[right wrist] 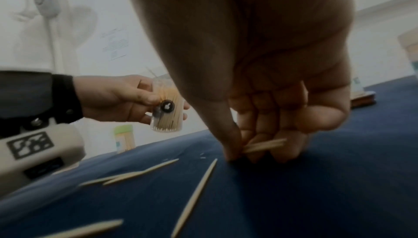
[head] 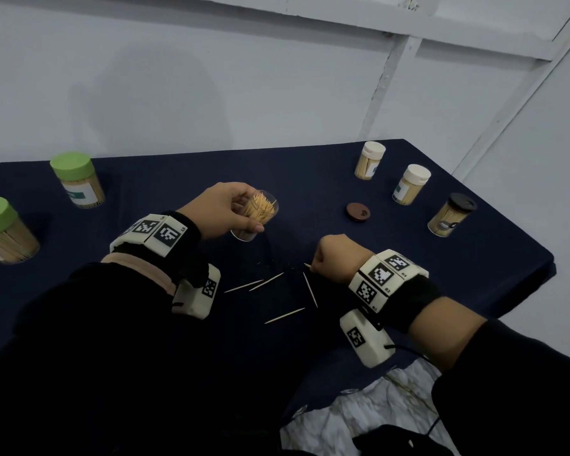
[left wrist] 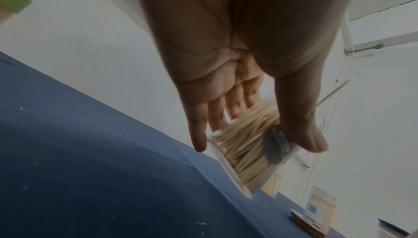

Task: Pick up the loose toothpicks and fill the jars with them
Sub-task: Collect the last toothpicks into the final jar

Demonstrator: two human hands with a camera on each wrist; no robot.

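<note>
Above the dark tablecloth (head: 408, 258) the left hand (head: 224, 205) grips the open jar (head: 256, 213), tilted toward the work, probably to shorten each delivery; the right hand (head: 334, 256), fingertips down on the cloth, pinches a few gathered toothpicks (right wrist: 263, 145); four loose toothpicks (head: 285, 315) lie between the wrists; the jar's brown lid (head: 357, 211) waits aside.

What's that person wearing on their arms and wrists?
Black long sleeves. Each wrist has a black strap carrying cream blocks printed with black-and-white square codes: left wrist band, right wrist band. A thin black cable leaves the right one. Both hands are bare.
</note>
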